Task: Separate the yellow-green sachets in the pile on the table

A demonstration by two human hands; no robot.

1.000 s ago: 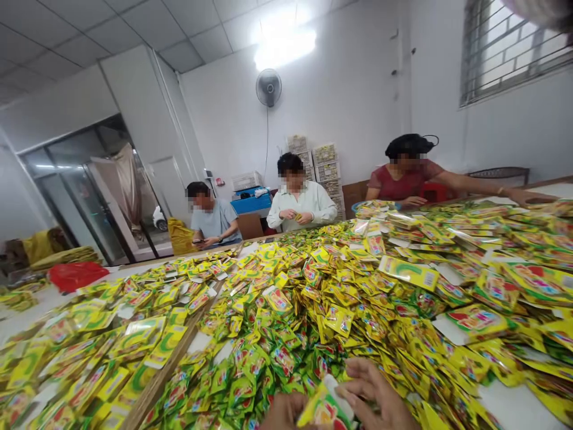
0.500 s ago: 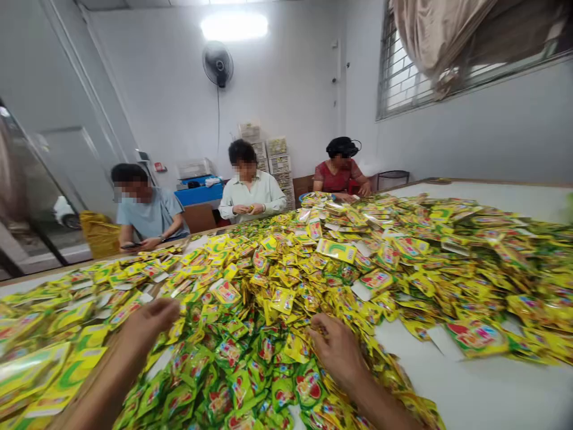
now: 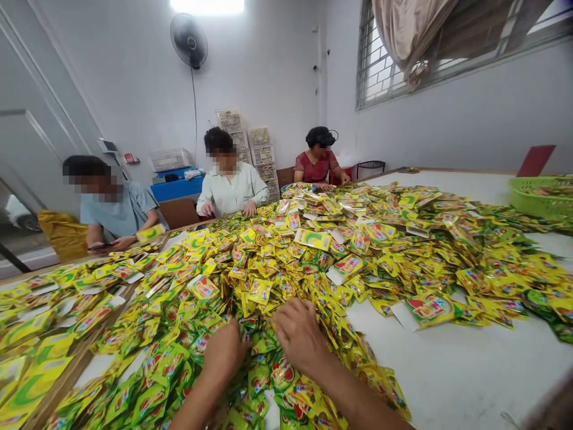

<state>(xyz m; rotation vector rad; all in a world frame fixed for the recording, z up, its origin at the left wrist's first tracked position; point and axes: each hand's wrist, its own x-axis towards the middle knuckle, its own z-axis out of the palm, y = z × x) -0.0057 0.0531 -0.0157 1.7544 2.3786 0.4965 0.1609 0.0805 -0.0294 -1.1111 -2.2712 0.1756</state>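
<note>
A large heap of small, shiny snack packets [image 3: 262, 292], yellow and green with a watermelon picture, spreads over the table. My left hand [image 3: 226, 349] is down among the green packets [image 3: 159, 373] at the near side, its fingers curled and their tips hidden. Just to its right, my right hand [image 3: 299, 335] rests on the pile with bent fingers close together, touching yellow and green packets. What either hand grips, if anything, is hidden. A narrow gap of packets lies between the hands.
Flat yellow packs [image 3: 40, 379] lie left of a wooden strip [image 3: 74, 373]. A green basket [image 3: 532, 200] stands at the right on the white tabletop [image 3: 452, 382]. Three people sit across the table: one in light blue [image 3: 128, 203], one in pale green [image 3: 233, 191], one in red [image 3: 316, 167].
My left hand has come rightward and down into the green packets. My right hand lies closer to it. The view has swung right, showing the basket; the pale-green-shirted person's hands have moved apart.
</note>
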